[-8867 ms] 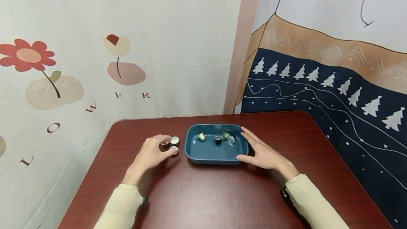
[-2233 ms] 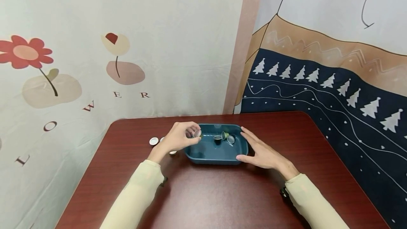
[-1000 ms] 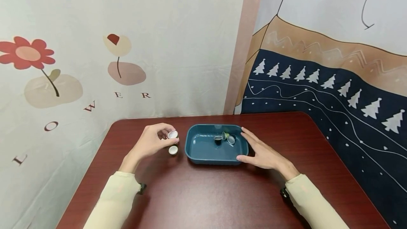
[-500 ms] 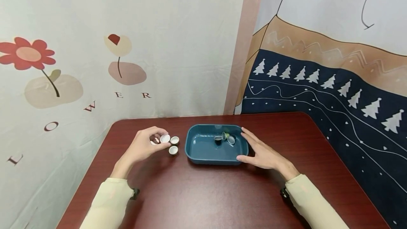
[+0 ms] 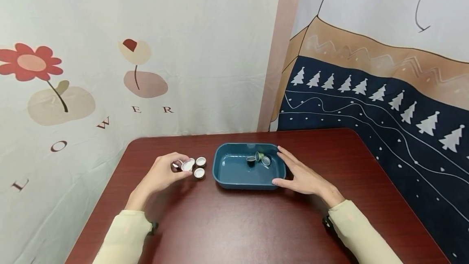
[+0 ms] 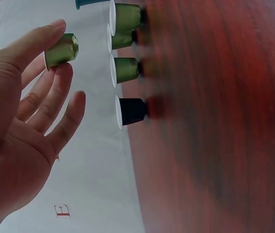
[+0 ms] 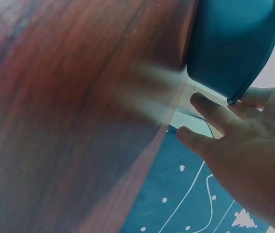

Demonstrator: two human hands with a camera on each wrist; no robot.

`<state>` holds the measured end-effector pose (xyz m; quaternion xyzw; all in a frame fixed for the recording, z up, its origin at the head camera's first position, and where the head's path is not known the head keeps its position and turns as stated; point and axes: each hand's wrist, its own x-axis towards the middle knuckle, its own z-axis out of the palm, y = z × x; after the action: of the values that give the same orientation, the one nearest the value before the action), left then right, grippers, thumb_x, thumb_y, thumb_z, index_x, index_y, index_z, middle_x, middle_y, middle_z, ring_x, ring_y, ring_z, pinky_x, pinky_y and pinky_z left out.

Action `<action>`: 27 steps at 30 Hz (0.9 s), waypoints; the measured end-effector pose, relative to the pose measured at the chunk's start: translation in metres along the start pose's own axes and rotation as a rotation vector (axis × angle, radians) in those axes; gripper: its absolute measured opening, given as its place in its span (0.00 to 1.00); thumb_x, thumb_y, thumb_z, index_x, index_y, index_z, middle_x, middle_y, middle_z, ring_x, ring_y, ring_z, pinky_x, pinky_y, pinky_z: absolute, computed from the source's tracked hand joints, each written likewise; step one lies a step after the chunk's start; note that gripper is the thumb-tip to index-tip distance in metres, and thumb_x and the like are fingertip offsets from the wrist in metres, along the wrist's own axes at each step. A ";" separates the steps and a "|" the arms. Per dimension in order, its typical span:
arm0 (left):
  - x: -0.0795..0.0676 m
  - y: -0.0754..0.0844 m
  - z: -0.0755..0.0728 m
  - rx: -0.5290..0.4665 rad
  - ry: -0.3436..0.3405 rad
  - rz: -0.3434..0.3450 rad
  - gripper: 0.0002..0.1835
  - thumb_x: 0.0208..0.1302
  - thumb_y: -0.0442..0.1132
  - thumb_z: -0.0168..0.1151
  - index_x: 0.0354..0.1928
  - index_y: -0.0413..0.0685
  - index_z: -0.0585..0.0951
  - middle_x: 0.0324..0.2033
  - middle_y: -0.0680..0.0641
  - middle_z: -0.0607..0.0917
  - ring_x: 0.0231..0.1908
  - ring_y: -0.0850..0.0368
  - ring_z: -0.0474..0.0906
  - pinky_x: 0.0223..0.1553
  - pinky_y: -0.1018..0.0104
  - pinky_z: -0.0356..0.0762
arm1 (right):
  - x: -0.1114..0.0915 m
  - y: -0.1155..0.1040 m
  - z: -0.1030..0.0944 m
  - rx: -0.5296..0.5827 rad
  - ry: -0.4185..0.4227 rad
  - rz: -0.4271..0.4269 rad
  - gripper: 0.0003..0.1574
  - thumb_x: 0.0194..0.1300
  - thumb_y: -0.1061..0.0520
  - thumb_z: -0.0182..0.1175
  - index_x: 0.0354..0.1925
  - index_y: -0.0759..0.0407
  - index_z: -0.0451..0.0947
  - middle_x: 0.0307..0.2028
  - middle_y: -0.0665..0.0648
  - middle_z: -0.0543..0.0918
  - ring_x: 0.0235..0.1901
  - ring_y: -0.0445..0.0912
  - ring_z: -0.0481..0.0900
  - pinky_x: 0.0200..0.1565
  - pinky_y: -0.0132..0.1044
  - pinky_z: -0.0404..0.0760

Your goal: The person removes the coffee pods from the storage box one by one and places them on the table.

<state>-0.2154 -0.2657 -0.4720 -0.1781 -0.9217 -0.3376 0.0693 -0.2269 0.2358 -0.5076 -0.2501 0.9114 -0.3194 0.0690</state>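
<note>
My left hand [image 5: 160,175] pinches a green coffee capsule [image 6: 62,50] between thumb and fingers, its white lid facing up. It hovers just above several capsules standing lid-up on the table, left of a blue-green tray [image 5: 234,185]. In the left wrist view a black capsule [image 6: 131,110] and a green capsule [image 6: 127,70] stand in that row. Inside the tray lie a black capsule [image 5: 250,161], a green one [image 5: 258,156] and a dark-sided one [image 5: 266,161]. With fingers spread, my right hand [image 5: 305,177] rests against the tray's right end.
The dark red wooden table [image 5: 234,223] extends in front of the tray and to both sides. Behind it hangs a patterned cloth [image 5: 205,72] on the left and a navy cloth with trees [image 5: 351,109] on the right.
My left hand has lifted the green capsule from the tray's left part and carried it left over the standing capsules, now lower and nearer me. My right hand has stayed at the tray.
</note>
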 end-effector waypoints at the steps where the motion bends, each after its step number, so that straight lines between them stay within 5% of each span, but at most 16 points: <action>1: -0.001 -0.001 0.001 0.002 0.001 0.003 0.20 0.61 0.37 0.88 0.54 0.46 0.92 0.42 0.50 0.93 0.39 0.51 0.88 0.40 0.63 0.89 | 0.000 0.000 0.000 -0.001 0.000 0.000 0.69 0.73 0.24 0.70 0.92 0.54 0.52 0.94 0.51 0.47 0.90 0.57 0.57 0.84 0.69 0.68; 14: -0.007 -0.009 0.012 0.077 0.002 -0.004 0.16 0.60 0.36 0.88 0.48 0.49 0.92 0.40 0.52 0.92 0.39 0.54 0.88 0.43 0.56 0.89 | -0.001 -0.002 -0.001 -0.004 -0.003 0.003 0.69 0.73 0.23 0.69 0.92 0.54 0.52 0.94 0.51 0.47 0.90 0.58 0.58 0.83 0.69 0.68; 27: -0.009 -0.013 0.020 0.126 0.013 -0.025 0.12 0.60 0.37 0.88 0.42 0.52 0.91 0.37 0.56 0.90 0.35 0.59 0.84 0.39 0.68 0.79 | 0.000 -0.001 0.000 0.019 -0.006 0.009 0.70 0.72 0.24 0.70 0.92 0.54 0.52 0.94 0.48 0.46 0.91 0.57 0.56 0.85 0.69 0.66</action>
<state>-0.2120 -0.2648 -0.4970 -0.1596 -0.9428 -0.2810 0.0822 -0.2263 0.2352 -0.5073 -0.2465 0.9092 -0.3271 0.0753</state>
